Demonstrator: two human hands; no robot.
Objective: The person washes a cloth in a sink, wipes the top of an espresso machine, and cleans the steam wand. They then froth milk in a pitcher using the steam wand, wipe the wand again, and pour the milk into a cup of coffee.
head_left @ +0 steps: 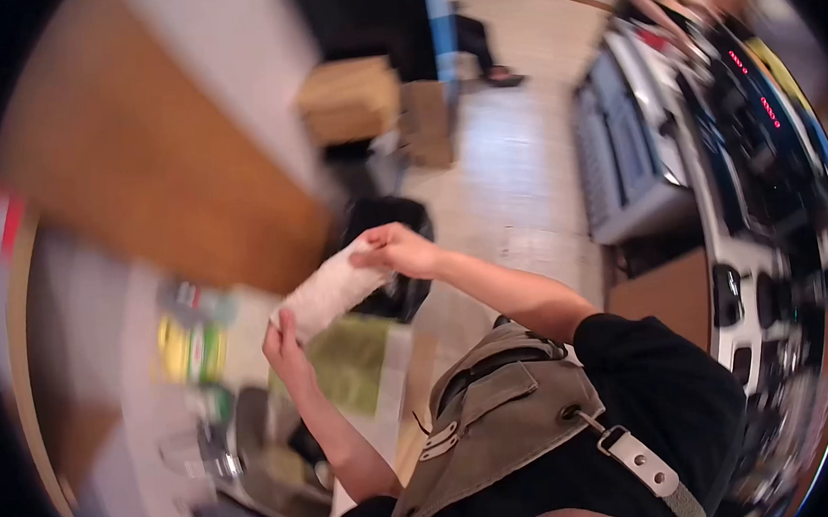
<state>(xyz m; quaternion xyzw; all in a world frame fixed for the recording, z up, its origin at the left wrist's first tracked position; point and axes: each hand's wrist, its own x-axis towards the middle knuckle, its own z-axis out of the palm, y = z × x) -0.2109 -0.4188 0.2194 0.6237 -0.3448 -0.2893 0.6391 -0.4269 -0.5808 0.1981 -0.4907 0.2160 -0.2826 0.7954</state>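
A white, fluffy-looking cloth (330,287) is stretched slantwise between my two hands, folded or bunched into a long strip. My left hand (287,347) pinches its lower-left end, thumb on top. At the upper-right end, the fingers of my right hand (402,252) are closed on the cloth. Both hands are in the air over the counter's edge and a black bin (417,222) that looks lined with a bag. Beneath the cloth, a green mat (352,366) lies on the pale counter.
Left on the counter, a yellow and green package (192,348) stands near a sink (275,461). Cardboard boxes (348,101) are stacked ahead. To the right runs a line of kitchen equipment (629,136) with red displays. A person (659,2) is at its far end. Motion blurs much.
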